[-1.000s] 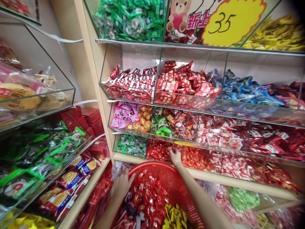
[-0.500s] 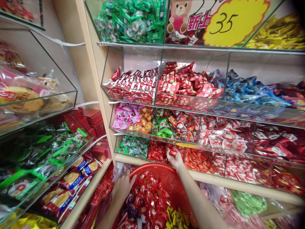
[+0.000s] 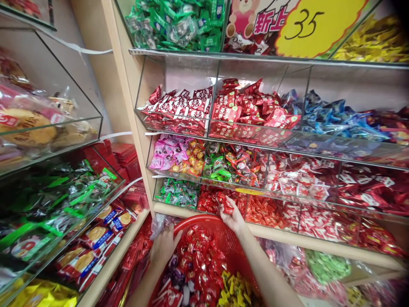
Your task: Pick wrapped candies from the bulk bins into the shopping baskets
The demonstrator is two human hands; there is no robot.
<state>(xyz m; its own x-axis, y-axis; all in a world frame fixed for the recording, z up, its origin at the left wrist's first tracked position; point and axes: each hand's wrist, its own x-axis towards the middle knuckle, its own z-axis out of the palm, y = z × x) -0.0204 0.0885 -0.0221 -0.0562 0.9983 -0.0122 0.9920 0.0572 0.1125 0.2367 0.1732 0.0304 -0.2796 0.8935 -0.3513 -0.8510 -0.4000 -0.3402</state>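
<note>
The red basket [image 3: 238, 247] already held a heap of sweets [image 3: 201, 264], the left hand [image 3: 164, 247] over its rim [image 3: 204, 218], thumb apart, grip unclear. Beyond, the right hand [image 3: 224, 208] curled around red-wrapped sweets [image 3: 226, 204], outside the basket, before a well-filled bin [image 3: 207, 200]. Stocked wooden shelving [image 3: 126, 89] rose behind.

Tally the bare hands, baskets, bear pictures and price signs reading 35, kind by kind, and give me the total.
Bare hands, left hand and right hand: 2
Red basket: 1
Bear picture: 1
Yellow price sign reading 35: 1
Total: 5
Left out: the red candies in the right hand, too bunched to count.
</note>
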